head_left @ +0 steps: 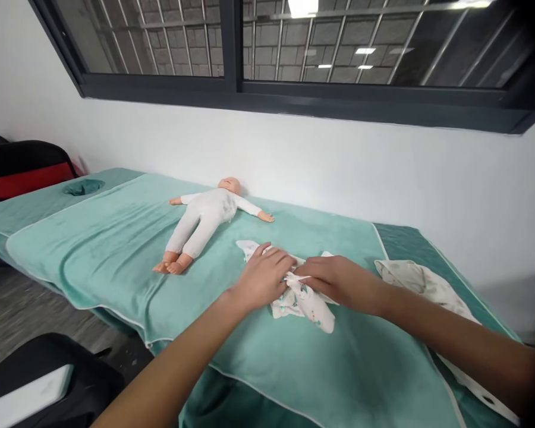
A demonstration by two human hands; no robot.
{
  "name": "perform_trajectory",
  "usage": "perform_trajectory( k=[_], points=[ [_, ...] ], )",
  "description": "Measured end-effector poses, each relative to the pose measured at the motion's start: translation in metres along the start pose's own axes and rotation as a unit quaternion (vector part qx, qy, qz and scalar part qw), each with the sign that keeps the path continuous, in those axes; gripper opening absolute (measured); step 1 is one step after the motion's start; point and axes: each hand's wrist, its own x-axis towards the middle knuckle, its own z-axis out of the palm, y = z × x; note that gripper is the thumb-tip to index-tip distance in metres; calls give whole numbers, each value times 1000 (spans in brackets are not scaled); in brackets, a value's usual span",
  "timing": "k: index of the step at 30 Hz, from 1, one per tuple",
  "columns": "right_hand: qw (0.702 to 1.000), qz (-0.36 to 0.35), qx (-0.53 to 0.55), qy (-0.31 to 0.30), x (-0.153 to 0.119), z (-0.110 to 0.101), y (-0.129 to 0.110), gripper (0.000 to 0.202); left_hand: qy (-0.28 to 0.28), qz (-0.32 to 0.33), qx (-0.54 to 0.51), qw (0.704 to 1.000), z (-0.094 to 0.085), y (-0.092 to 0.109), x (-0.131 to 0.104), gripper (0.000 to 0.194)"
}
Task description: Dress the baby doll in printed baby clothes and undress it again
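Observation:
A small white baby garment (312,304) with a fine coloured print lies bunched on the green bed cover, a sleeve or leg of it pointing toward me. My left hand (264,274) is closed on its left part, fingers curled over the fabric. From the other side, my right hand (334,278) pinches the cloth near the middle, and the fingertips of both hands almost meet there. The hands partly hide the garment's shape. Beyond them, a baby doll (209,208) in a white body suit lies on its back, arms spread, feet toward me.
The green cover (116,255) spreads over a long bed with a face hole (84,187) at its left end. Another pale printed cloth (421,282) lies on the right, partly under my right forearm. A white phone (29,395) rests on a black seat at lower left. A wall and window run behind.

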Motion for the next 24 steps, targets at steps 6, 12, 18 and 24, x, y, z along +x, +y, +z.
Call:
perform_trajectory(
  k=[6, 12, 18, 24],
  points=[
    [968, 225, 109, -3, -42, -5, -10, 40, 12, -186, 10, 982, -16, 12, -4, 33],
    [918, 207, 330, 77, -34, 48, -11, 61, 195, -265, -344, 880, -22, 55, -18, 49],
    [761, 180, 611, 123, -8, 93, -40, 57, 165, -195, -386, 886, -21, 52, -76, 57],
    [656, 152, 736, 61, 37, 124, -71, 68, 215, -333, -374, 838, -5, 37, -136, 98]
  ],
)
